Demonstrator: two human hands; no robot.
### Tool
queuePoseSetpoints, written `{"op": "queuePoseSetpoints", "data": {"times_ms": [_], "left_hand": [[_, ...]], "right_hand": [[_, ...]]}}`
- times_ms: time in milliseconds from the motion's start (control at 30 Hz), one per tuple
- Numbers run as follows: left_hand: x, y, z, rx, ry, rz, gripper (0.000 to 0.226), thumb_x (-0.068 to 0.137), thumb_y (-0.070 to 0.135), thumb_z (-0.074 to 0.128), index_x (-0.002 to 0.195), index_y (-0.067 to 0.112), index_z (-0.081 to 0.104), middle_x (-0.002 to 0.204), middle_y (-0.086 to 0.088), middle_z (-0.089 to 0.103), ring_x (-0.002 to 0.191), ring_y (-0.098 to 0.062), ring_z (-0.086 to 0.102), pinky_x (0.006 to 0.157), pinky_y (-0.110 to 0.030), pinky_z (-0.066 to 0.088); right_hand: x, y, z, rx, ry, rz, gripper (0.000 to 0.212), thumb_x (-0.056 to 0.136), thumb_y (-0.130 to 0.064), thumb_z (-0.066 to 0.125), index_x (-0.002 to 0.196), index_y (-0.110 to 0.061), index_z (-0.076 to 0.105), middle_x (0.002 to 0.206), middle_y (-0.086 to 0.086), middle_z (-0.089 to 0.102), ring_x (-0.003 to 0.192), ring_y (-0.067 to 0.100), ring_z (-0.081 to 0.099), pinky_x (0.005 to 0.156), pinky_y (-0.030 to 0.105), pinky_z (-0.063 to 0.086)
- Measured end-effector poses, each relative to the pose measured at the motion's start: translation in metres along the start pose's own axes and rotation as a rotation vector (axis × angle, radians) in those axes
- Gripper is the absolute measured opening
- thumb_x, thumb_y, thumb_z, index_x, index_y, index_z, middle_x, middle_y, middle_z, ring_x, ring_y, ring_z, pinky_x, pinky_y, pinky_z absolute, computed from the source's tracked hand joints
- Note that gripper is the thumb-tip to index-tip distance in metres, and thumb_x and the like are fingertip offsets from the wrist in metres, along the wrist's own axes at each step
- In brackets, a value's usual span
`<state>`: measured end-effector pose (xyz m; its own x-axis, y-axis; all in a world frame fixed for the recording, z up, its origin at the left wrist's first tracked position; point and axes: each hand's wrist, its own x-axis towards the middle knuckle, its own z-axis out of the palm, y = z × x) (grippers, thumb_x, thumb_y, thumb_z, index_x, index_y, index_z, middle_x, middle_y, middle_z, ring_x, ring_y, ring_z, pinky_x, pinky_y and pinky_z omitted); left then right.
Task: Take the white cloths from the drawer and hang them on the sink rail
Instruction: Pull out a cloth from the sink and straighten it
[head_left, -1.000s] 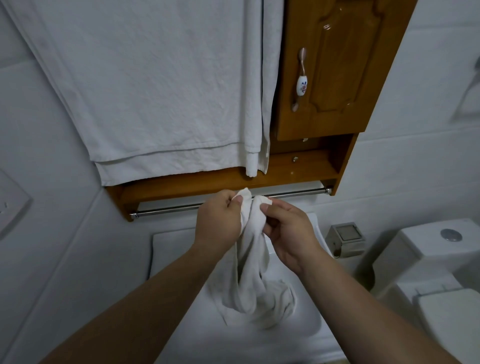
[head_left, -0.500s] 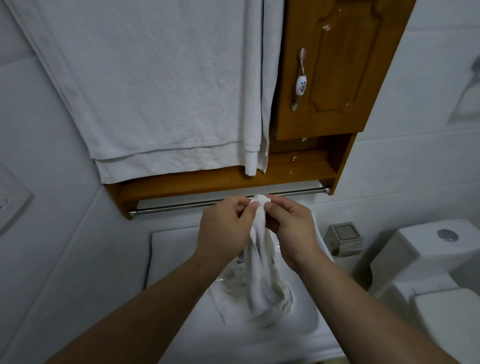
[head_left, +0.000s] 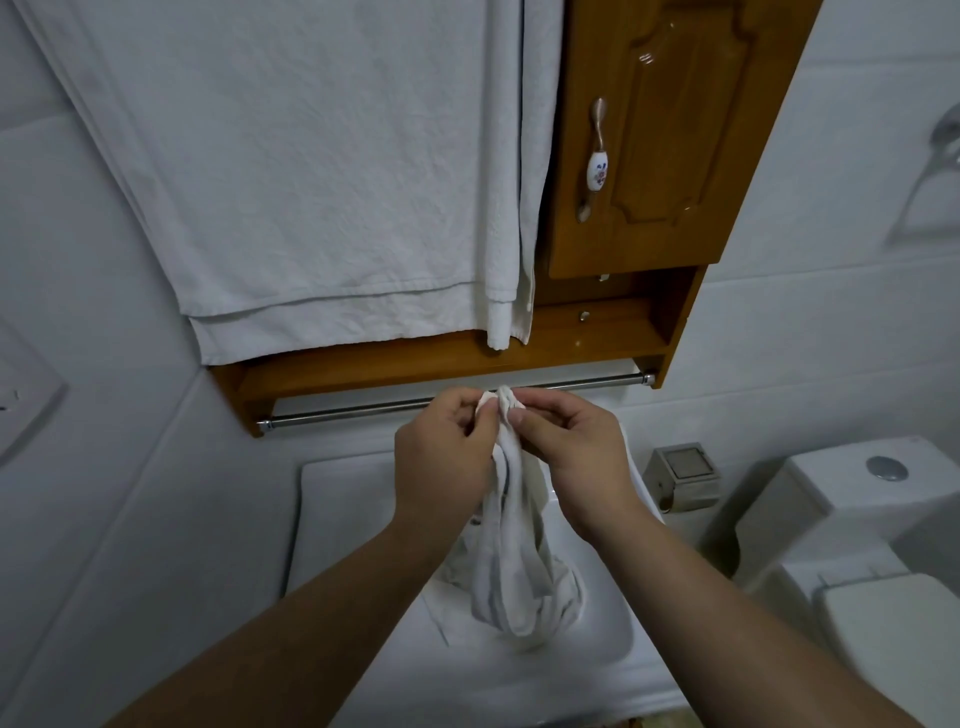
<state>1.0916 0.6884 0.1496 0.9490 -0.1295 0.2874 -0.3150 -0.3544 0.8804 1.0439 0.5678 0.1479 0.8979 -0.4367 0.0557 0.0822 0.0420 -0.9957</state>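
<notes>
Both hands (head_left: 511, 457) pinch cloth (head_left: 514, 561) top, hangs vert

No text, label, brand, number or sign can be read anywhere in view. The only marking is a small painted floral motif, without letters, on the white ceramic part of the cabinet door handle (head_left: 597, 170), up and to the right of the hands.
</notes>
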Motion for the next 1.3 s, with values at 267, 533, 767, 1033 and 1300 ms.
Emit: {"op": "queuePoseSetpoints", "data": {"times_ms": [267, 533, 767, 1033, 1300], "left_hand": [[-0.007, 0.000, -0.005, -0.132, -0.027, -0.013, 0.008, 0.093, 0.029, 0.063, 0.092, 0.025, 0.069, 0.078, 0.008, 0.073, 0.072, -0.005, 0.070, 0.070, -0.037, 0.060], [-0.012, -0.007, -0.006, -0.116, -0.060, 0.035, 0.025, 0.097, 0.022, 0.058, 0.118, 0.019, 0.072, 0.103, 0.008, 0.075, 0.096, -0.004, 0.069, 0.087, -0.034, 0.058], [-0.015, -0.003, -0.008, -0.129, -0.039, 0.059, 0.028, 0.095, 0.027, 0.061, 0.122, 0.022, 0.070, 0.103, 0.010, 0.075, 0.095, -0.003, 0.068, 0.086, -0.027, 0.057], [-0.014, -0.001, -0.008, -0.273, -0.016, -0.082, 0.009, 0.088, 0.025, 0.071, 0.094, 0.031, 0.075, 0.081, 0.010, 0.076, 0.077, -0.006, 0.072, 0.071, -0.025, 0.059], [-0.014, -0.005, -0.005, -0.189, 0.040, -0.037, 0.018, 0.091, 0.023, 0.067, 0.107, 0.023, 0.075, 0.092, 0.010, 0.076, 0.086, -0.005, 0.070, 0.080, -0.025, 0.058]], "right_hand": [[-0.004, -0.006, 0.000, -0.060, -0.018, -0.043, 0.026, 0.087, -0.008, 0.073, 0.110, -0.020, 0.075, 0.098, -0.002, 0.077, 0.091, 0.013, 0.074, 0.088, 0.036, 0.060], [-0.006, -0.007, 0.001, -0.093, 0.018, -0.036, 0.025, 0.089, -0.016, 0.072, 0.113, -0.021, 0.075, 0.099, -0.007, 0.077, 0.092, 0.012, 0.073, 0.090, 0.040, 0.059], [-0.009, -0.009, 0.004, -0.128, -0.013, -0.099, 0.025, 0.094, -0.014, 0.066, 0.112, -0.030, 0.074, 0.104, -0.012, 0.076, 0.100, 0.004, 0.069, 0.094, 0.031, 0.056], [-0.011, -0.004, 0.007, -0.118, -0.024, -0.076, 0.024, 0.096, -0.016, 0.064, 0.113, -0.028, 0.075, 0.108, -0.009, 0.075, 0.102, 0.008, 0.069, 0.096, 0.036, 0.056], [-0.010, -0.008, 0.012, 0.041, 0.088, 0.016, 0.022, 0.096, -0.015, 0.062, 0.098, -0.031, 0.076, 0.099, -0.003, 0.077, 0.095, 0.018, 0.073, 0.091, 0.044, 0.059]]}}
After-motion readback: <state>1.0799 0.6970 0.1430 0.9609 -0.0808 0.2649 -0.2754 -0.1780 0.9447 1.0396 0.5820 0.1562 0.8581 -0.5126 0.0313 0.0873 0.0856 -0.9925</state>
